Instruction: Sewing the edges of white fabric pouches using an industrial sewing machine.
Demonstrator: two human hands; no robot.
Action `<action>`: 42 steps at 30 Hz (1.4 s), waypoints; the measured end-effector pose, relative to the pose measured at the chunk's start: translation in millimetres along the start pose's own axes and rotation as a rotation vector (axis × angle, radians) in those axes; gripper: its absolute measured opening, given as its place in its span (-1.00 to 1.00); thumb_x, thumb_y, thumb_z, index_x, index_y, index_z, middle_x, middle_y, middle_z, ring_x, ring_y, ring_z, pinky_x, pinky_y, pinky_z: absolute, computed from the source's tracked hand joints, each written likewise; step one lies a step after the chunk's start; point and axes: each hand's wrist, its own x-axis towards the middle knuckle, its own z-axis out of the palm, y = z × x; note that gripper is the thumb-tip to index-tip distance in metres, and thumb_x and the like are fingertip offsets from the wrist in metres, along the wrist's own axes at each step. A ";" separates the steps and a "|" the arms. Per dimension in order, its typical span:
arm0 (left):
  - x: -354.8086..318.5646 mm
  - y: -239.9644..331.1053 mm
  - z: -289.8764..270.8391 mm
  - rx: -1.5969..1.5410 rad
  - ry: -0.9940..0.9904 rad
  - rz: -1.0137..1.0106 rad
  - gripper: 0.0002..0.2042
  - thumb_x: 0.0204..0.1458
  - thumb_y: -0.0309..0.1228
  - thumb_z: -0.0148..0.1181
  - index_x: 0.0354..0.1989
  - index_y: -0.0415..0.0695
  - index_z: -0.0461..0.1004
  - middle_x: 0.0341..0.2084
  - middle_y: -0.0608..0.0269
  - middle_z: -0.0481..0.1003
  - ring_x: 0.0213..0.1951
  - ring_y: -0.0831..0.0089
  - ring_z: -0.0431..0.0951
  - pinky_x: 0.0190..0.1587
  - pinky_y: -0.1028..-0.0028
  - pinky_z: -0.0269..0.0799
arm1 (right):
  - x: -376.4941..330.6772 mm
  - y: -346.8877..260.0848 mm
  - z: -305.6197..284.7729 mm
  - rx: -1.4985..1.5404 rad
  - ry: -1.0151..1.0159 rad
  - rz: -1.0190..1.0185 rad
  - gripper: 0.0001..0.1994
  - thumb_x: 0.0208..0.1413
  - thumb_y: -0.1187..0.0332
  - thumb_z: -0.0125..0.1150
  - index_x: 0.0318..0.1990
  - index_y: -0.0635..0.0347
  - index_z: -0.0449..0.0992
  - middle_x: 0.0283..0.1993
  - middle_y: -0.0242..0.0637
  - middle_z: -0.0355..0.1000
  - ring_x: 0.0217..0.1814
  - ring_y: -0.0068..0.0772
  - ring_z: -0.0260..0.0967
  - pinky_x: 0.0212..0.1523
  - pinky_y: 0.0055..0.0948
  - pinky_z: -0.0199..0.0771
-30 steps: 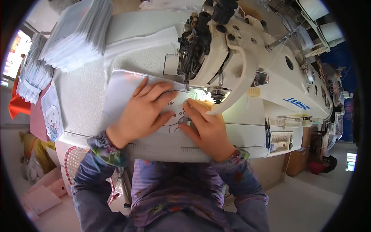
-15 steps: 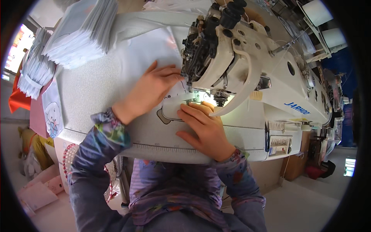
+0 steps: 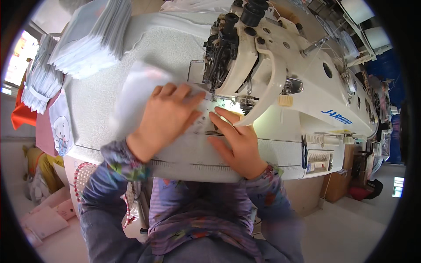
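A white sewing machine (image 3: 280,74) with a black head assembly stands on the worktable, its lamp lighting the needle area. A pale cloth piece (image 3: 136,94) with a faint pinkish print lies left of the needle, blurred by motion. My left hand (image 3: 162,120) rests over this cloth with fingers apart, the fingertips near the machine's presser area. Just in front of the needle, my right hand (image 3: 239,147) lies with its fingers stretched out, touching the cloth's edge or the machine bed; which one, I cannot tell. Part of the cloth is hidden under my left hand.
Tall stacks of pale cloth pieces (image 3: 92,41) stand at the far left, with a tied bundle (image 3: 41,81) beside them. A cloth with a printed animal (image 3: 61,131) hangs over the left edge. Dark scissors (image 3: 304,151) and a small parts tray (image 3: 319,162) sit at the right front.
The cloth has swung left and toward me, uncovering the table and plate beside the machine head. My left hand moved with it, its fingers spreading; my right hand shifted slightly right.
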 end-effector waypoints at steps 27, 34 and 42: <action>-48.8 4.8 -6.2 -0.263 -0.028 0.091 -0.57 0.05 -0.35 0.43 0.16 0.16 0.66 0.23 0.35 0.49 0.37 0.22 0.42 0.55 -0.17 0.00 | -4.5 2.4 1.3 -0.188 -0.059 -0.021 -0.46 0.06 0.25 0.54 0.21 0.19 0.61 0.36 -0.26 0.49 0.37 -0.04 0.44 0.29 -0.05 0.43; -27.9 -10.3 -0.2 -0.302 0.038 0.124 -0.60 0.06 -0.40 0.41 0.13 0.10 0.67 0.09 0.32 0.52 0.28 0.20 0.49 0.51 -0.14 0.11 | 0.7 1.8 -0.1 -0.202 -0.054 -0.050 -0.43 0.03 0.21 0.55 0.22 0.20 0.61 0.33 -0.28 0.50 0.34 -0.01 0.46 0.28 -0.08 0.46; -6.9 -40.4 4.1 -0.434 -0.056 0.260 -0.54 -0.06 -0.60 0.34 0.06 0.07 0.69 0.07 0.34 0.56 0.26 0.23 0.53 0.52 -0.13 0.14 | 5.1 -0.6 0.4 -0.182 -0.079 -0.014 -0.36 0.02 0.15 0.57 0.25 0.22 0.59 0.32 -0.20 0.49 0.31 0.02 0.46 0.26 -0.07 0.48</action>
